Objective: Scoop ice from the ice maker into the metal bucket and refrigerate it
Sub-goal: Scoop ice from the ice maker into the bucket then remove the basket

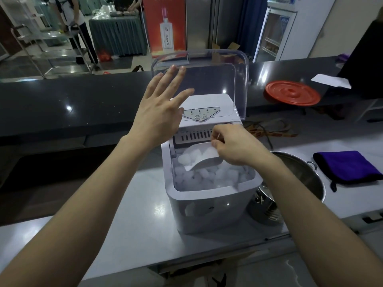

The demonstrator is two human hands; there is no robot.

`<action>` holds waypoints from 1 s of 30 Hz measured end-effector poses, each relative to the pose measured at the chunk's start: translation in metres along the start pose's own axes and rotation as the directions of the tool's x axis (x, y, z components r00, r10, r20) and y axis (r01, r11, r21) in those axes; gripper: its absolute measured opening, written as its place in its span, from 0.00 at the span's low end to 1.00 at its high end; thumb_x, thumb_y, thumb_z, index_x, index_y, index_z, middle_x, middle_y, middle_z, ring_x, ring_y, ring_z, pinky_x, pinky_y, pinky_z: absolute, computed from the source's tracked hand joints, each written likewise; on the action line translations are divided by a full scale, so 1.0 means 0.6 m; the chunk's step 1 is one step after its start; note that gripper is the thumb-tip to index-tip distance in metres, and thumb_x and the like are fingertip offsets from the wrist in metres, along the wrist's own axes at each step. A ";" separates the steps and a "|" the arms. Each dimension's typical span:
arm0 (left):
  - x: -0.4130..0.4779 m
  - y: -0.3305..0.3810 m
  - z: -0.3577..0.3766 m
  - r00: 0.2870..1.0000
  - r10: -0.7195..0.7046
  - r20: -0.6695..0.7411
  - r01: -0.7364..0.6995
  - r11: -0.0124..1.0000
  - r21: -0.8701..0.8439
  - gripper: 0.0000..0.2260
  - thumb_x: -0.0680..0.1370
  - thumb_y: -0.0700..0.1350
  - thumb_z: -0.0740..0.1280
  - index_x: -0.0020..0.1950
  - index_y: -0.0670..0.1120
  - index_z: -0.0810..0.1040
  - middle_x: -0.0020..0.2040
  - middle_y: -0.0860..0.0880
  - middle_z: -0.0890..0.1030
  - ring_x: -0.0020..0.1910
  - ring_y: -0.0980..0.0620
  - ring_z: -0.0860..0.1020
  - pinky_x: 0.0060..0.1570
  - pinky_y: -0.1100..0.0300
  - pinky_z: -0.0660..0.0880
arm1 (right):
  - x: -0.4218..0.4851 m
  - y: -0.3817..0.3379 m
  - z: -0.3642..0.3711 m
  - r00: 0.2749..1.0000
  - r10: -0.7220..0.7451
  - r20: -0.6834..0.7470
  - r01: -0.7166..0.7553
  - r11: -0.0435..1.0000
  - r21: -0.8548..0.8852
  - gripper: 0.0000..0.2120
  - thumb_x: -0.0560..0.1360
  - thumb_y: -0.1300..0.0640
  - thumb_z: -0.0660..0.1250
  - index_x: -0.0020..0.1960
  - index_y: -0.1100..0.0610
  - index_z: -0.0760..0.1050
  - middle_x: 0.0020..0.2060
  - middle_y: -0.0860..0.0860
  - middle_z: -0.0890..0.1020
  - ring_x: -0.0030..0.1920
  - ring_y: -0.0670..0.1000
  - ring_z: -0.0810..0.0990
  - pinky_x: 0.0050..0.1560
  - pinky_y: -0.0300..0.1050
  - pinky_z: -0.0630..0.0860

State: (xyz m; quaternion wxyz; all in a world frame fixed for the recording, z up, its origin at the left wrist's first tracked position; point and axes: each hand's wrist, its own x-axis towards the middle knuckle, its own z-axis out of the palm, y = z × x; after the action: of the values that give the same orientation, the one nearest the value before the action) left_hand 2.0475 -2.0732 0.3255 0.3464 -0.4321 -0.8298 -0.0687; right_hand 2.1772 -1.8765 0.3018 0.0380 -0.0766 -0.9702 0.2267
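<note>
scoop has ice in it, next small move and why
Probably swing the right hand with the scoop rightward over the metal bucket and tip it: the scoop holds ice, and the bucket sits just right of the ice maker.

A round red lid (292, 93) lay flat on the long dark desk (62, 104). A white sheet of paper (329, 80) lay near it, farther back. A purple cloth (346, 166) with a black edge sat on the white desk (134, 224). Far back stood a red poster (165, 25) showing a white bottle, a table (118, 36) with a grey skirt, and a person (72, 15) beside a metal cart (51, 38).
</note>
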 end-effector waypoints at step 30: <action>0.109 0.166 0.103 0.991 0.085 -0.104 -0.097 0.988 -0.122 0.15 0.81 0.49 0.72 0.65 0.44 0.83 0.83 0.40 0.67 0.83 0.39 0.62 0.84 0.39 0.54 | -0.117 0.240 -0.113 0.886 0.372 -0.276 -0.367 0.927 0.072 0.08 0.83 0.55 0.66 0.46 0.46 0.77 0.39 0.46 0.82 0.40 0.46 0.80 0.34 0.44 0.71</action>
State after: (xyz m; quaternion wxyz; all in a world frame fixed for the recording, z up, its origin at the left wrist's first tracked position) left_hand 2.0667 -1.9425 0.3022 0.3614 -0.4868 -0.7851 -0.1264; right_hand 2.2729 -1.7310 0.2956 0.1338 -0.2914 -0.9201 0.2250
